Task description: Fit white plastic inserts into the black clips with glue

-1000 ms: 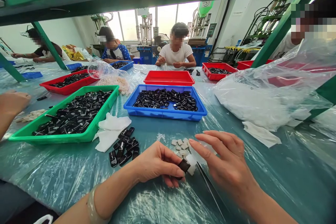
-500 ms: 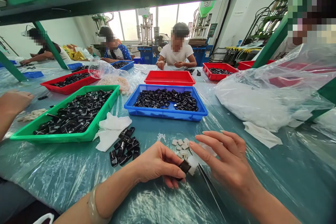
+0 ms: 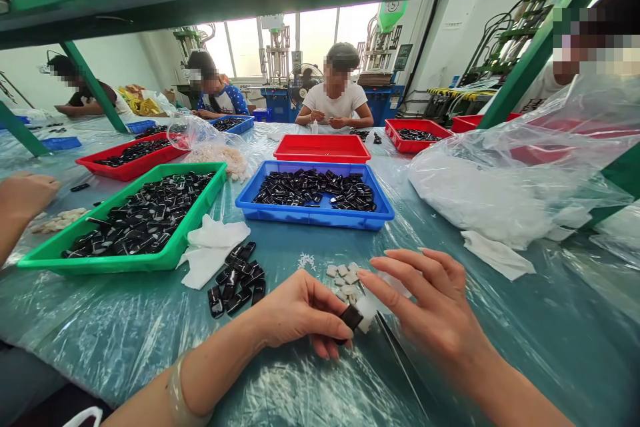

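Observation:
Between the thumb and fingers of my left hand (image 3: 310, 313) is a small glossy black plastic part (image 3: 351, 317). My right hand (image 3: 430, 300) has its fingers stretched out and spread, holding nothing, just right of some small pale square pieces (image 3: 345, 275). A whitish translucent scrap (image 3: 367, 310) lies beside the held part. Metal tweezers (image 3: 400, 353) rest on the table below my right hand. Left of my left hand is a loose heap of similar black parts (image 3: 240, 280). Tiny white bits (image 3: 307, 261) lie beyond my left hand.
A blue tray (image 3: 310, 217) and a green tray (image 3: 120, 263) hold many black parts. A red tray (image 3: 323, 153) stands behind. White cloths (image 3: 215, 240) and a clear plastic bag (image 3: 480, 193) lie around. A co-worker's hand (image 3: 30, 197) is at left; other people sit opposite.
My hands and the held black part have hardly moved. Across the table, the person in white has raised one hand slightly; the person at far left has shifted their arms.

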Demonstrator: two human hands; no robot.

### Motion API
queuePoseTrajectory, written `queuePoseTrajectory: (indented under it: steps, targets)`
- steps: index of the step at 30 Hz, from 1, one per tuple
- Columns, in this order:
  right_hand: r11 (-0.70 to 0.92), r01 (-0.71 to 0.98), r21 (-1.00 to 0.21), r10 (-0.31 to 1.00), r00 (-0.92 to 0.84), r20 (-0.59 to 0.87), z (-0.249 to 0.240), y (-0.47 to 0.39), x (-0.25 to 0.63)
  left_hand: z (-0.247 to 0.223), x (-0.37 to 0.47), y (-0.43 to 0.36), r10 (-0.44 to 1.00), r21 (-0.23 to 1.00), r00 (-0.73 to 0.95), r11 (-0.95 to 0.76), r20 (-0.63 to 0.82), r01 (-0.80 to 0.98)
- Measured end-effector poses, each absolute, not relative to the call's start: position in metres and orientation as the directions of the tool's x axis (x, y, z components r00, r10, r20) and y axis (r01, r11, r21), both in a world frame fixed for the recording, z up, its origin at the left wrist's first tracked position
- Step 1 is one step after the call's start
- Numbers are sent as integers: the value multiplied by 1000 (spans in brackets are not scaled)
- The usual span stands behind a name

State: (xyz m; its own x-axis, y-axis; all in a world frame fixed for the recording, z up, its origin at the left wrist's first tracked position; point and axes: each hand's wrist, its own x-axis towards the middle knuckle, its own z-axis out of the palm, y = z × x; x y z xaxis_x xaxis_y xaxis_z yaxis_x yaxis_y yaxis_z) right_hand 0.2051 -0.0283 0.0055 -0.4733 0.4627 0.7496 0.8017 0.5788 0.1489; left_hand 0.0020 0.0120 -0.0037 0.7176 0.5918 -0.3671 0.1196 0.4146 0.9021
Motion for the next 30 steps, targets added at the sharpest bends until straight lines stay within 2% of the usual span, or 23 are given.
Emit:
queuePoseTrajectory:
  steps: [10,30]
  targets:
    - [586,805,88,487,-437,756,3,-26,206,0,3,11,594,900,712,417,-374,125]
    - [595,800,77,476,-428,768,7,-25,201,-3,3,11,571,896,734,427,-368,117]
